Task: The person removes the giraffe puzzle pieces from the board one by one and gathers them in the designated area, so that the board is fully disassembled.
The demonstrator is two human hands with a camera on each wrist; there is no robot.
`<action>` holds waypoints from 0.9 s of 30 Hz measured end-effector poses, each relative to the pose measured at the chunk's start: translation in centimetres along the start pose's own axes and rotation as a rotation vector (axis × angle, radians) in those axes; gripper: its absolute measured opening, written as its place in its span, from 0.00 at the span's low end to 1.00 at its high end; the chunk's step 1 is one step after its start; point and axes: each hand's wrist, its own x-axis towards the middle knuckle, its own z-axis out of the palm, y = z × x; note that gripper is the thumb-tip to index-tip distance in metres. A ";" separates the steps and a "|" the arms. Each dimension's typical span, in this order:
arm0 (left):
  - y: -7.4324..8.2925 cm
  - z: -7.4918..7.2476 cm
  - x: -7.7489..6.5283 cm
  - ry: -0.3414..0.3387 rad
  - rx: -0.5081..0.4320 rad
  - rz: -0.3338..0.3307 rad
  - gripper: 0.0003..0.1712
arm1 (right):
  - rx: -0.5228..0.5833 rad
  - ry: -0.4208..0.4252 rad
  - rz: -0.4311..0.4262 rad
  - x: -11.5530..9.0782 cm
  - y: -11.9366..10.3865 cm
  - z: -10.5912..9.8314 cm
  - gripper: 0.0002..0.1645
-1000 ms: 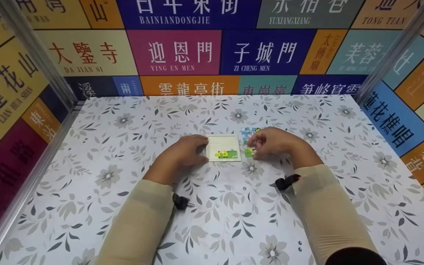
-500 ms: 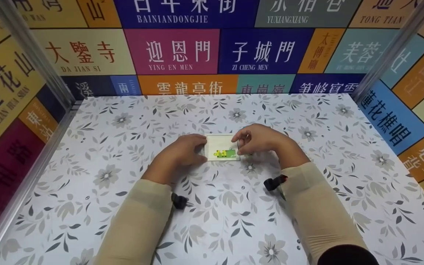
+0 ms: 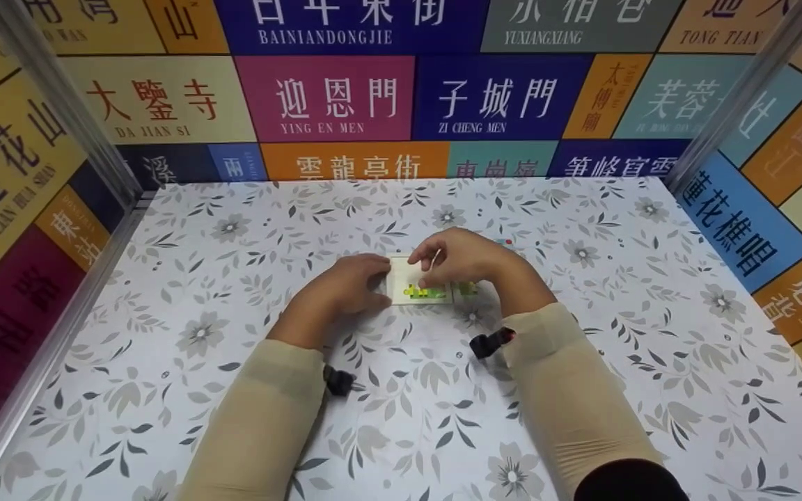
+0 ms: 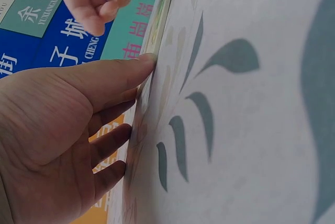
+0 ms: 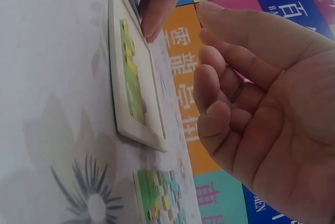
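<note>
A shallow cream puzzle tray (image 3: 402, 273) lies flat on the table. Along its near side sit green and yellow puzzle pieces (image 5: 132, 75); the rest of its floor is bare cream. My left hand (image 3: 347, 287) holds the tray's left end, thumb at the near corner and fingers at the far one. Over the tray's right part hovers my right hand (image 3: 462, 256), its fingers loosely curled; nothing shows between them in the right wrist view. Just right of the tray lies a colourful picture puzzle (image 5: 157, 198) in green, blue and yellow, mostly hidden under the right hand in the head view.
A white cloth (image 3: 401, 396) with grey flowers and leaves covers the table. Panels printed with large characters (image 3: 328, 97) stand at the back and both sides. A dark round object (image 3: 631, 480) overlaps the right sleeve at the bottom edge.
My right hand has moved left from the picture puzzle to above the tray, uncovering part of the puzzle's near edge again. The left hand has kept its hold on the tray.
</note>
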 end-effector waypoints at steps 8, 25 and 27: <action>0.0 0.0 0.1 -0.016 -0.010 -0.014 0.40 | 0.014 -0.053 0.027 0.3 0.7 1.0 0.25; 0.1 0.0 -0.1 -0.006 -0.047 -0.032 0.40 | -0.104 -0.030 0.136 0.6 1.0 1.9 0.16; 0.1 0.0 -0.2 0.002 -0.037 -0.001 0.40 | -0.111 -0.035 0.143 0.6 1.0 1.9 0.16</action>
